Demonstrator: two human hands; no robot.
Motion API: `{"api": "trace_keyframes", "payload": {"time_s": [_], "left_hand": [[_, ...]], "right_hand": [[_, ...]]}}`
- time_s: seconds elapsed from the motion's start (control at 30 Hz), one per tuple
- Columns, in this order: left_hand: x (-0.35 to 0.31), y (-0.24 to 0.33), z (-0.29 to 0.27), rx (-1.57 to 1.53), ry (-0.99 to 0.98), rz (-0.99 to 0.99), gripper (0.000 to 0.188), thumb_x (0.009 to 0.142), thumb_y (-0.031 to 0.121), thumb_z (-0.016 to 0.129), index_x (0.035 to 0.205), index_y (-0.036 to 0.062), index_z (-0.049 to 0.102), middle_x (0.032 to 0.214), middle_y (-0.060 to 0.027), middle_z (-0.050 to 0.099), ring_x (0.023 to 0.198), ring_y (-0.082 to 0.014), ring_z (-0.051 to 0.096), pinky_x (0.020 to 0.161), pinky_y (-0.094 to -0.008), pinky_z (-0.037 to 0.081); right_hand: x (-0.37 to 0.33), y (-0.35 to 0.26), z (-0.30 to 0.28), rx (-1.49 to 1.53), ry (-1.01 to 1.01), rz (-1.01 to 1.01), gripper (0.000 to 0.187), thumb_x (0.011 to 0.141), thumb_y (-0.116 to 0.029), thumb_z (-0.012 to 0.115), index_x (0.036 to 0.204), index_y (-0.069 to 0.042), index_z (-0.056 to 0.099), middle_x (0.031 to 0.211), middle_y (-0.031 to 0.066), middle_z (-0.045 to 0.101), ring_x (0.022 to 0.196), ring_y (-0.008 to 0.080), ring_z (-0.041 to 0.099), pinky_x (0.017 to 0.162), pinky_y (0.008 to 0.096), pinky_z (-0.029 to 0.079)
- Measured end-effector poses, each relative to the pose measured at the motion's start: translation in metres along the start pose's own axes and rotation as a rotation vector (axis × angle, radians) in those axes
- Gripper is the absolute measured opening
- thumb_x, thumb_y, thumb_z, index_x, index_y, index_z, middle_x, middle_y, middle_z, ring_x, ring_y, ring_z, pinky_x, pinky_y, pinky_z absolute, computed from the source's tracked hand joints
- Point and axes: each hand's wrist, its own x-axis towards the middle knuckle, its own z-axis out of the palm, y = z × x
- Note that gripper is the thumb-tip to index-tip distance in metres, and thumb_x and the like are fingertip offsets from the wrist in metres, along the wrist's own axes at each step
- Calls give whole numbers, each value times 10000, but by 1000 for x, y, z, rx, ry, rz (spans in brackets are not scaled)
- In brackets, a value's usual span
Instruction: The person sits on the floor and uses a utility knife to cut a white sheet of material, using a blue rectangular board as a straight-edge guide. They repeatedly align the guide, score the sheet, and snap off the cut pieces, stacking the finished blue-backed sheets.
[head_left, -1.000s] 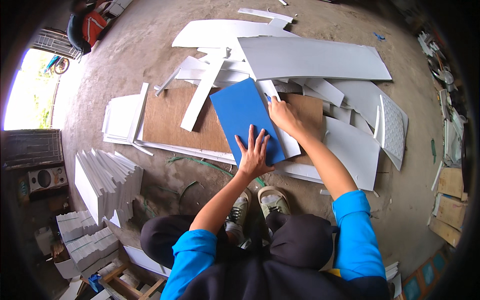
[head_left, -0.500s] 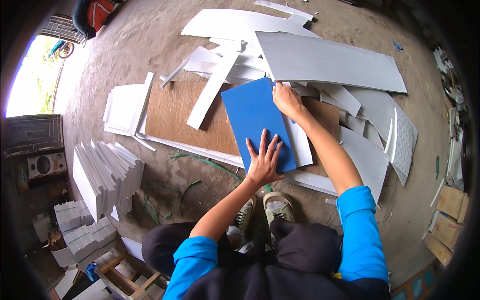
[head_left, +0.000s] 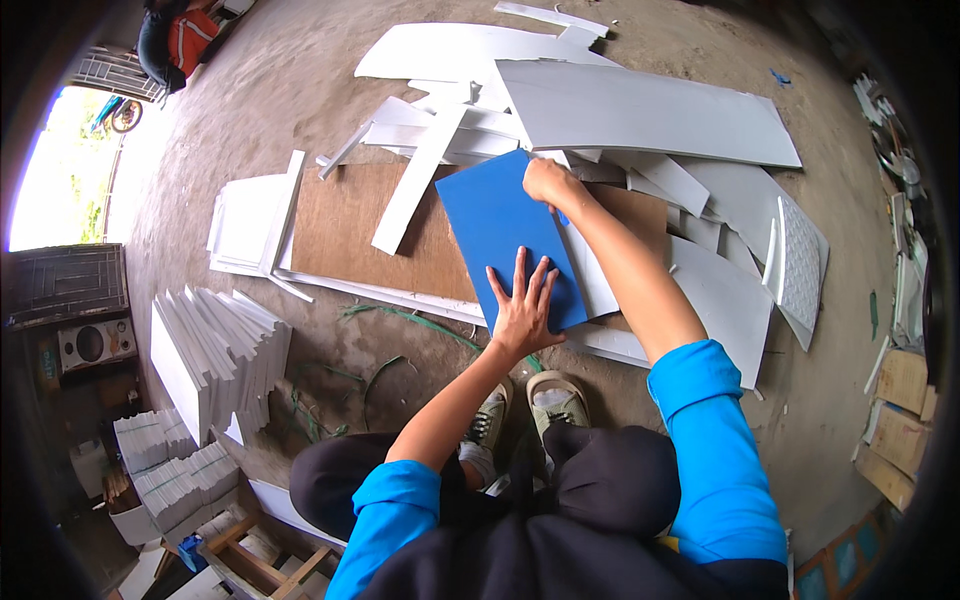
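My left hand [head_left: 523, 312] lay spread on the blue board [head_left: 488, 205], atop a white sheet [head_left: 596, 280]; my right hand [head_left: 552, 184] was clenched at the board's far corner, apparently around a blue tool [head_left: 563, 218]. I judged this edge-cutting, calling next for firm pressure.

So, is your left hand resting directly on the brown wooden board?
No, the left hand lies spread out on the blue panel.

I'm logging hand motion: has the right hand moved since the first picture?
Yes: the right hand moved forward along the blue board, nearer its far corner.
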Motion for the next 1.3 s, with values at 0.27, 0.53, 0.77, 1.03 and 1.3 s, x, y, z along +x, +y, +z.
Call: {"api": "trace_keyframes", "payload": {"time_s": [0.27, 0.53, 0.77, 1.03, 1.3], "left_hand": [[-2, 1, 1, -19, 48, -17, 1080, 442, 525, 758, 1310, 55, 319, 1380, -107, 232, 1332, -356, 35, 917, -739, 55], [-1, 5, 4, -17, 88, -20, 1049, 457, 515, 746, 1306, 54, 340, 1388, -101, 235, 1330, -363, 46, 907, -743, 67], [-3, 6, 3, -15, 93, -17, 1046, 462, 508, 746, 1296, 35, 329, 1384, -111, 235, 1332, -360, 45, 906, -742, 70], [-4, 5, 4, -3, 88, -19, 1040, 463, 519, 734, 1294, 35, 337, 1386, -109, 239, 1331, -365, 47, 907, -742, 61], [-4, 8, 1, 6, 88, -18, 1070, 444, 498, 759, 1292, 17, 318, 1374, -120, 247, 1334, -351, 50, 914, -734, 70]], "right_hand": [[-102, 55, 61, 148, -72, 43, 290, 817, -117, 427, 1010, 88, 498, 856, 252, 620, 764, 331, 643, 740, 411, 503], [-159, 109, 133, 73, 173, -109, 228, 859, -150, 388, 920, 58, 458, 772, 302, 586, 757, 427, 597, 683, 488, 487], [-181, 118, 152, 83, 248, -139, 203, 848, -149, 419, 924, 39, 440, 692, 247, 602, 691, 403, 611, 606, 475, 499], [-192, 123, 168, 65, 361, -161, 208, 868, -162, 433, 943, 32, 445, 610, 225, 590, 601, 374, 613, 515, 444, 499], [-203, 131, 180, 56, 412, -157, 286, 874, -181, 447, 1035, 55, 454, 590, 215, 587, 573, 355, 612, 490, 433, 491]]}}
